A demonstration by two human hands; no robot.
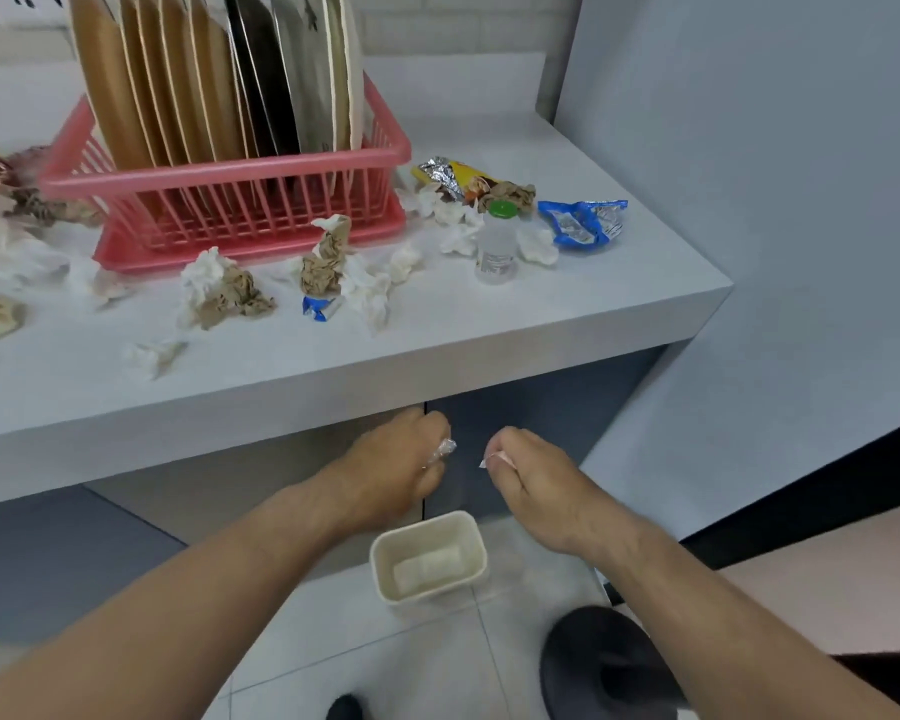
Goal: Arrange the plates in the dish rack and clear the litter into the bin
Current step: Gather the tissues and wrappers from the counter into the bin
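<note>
Several plates (188,80) stand upright in the pink dish rack (219,181) on the white counter (437,330). Crumpled tissues (365,288), brown paper (230,296), a blue wrapper (580,223) and a small bottle (497,241) lie scattered around the rack. Below the counter edge, my left hand (391,467) grips a clear crumpled scrap (445,449). Beside it, my right hand (536,475) pinches a small pale scrap (487,459). Both hands hover above the cream bin (427,556) on the floor, which has something white inside.
A foil and yellow wrapper (453,176) lies behind the bottle. More litter (1,210) sits at the counter's left end. Grey cupboard doors (531,407) run under the counter. A dark round object (601,662) stands on the tiled floor to the bin's right.
</note>
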